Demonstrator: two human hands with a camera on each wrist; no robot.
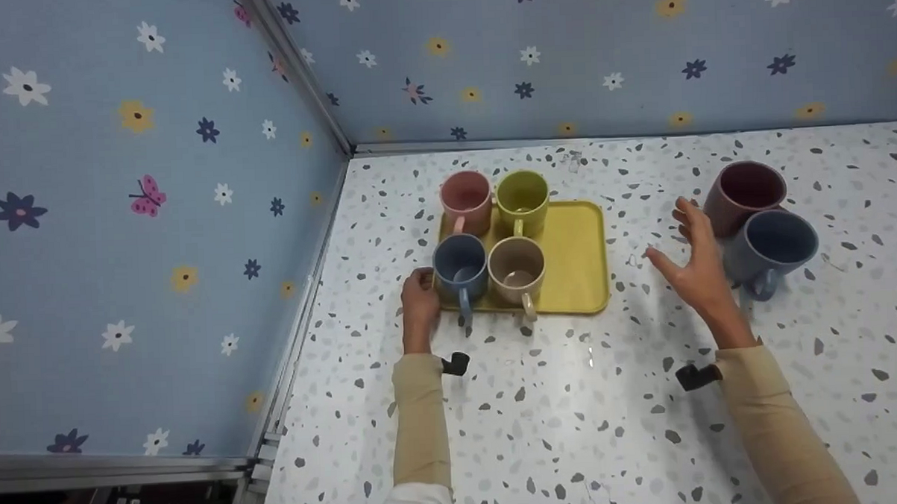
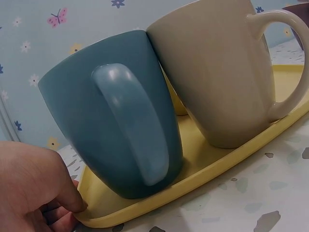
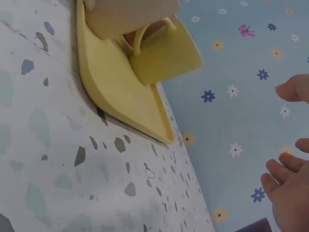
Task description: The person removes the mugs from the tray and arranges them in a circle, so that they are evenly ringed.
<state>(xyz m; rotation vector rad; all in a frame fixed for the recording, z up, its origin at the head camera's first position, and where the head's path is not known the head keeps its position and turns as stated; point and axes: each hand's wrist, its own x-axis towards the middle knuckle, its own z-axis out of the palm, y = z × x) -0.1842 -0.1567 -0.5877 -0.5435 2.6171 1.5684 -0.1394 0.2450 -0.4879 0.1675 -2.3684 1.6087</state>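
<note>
The yellow tray [image 1: 570,259] carries a pink mug [image 1: 467,199], a green mug [image 1: 522,201], a blue mug [image 1: 460,266] and a beige mug [image 1: 517,270], all upright. At the tray's left edge, my left hand [image 1: 420,304] grips the rim beside the blue mug, its fingers curled at the corner in the left wrist view. My right hand [image 1: 694,272] is spread, thumb apart from the fingers, and holds nothing. It is between the tray and two more mugs, a maroon mug [image 1: 730,205] and a second blue mug [image 1: 773,244].
The speckled white table [image 1: 536,420] meets a flowered blue panel [image 1: 561,61] at the back and another flowered panel [image 1: 120,241] on the left. Both stand as walls. The right half of the tray's surface is bare.
</note>
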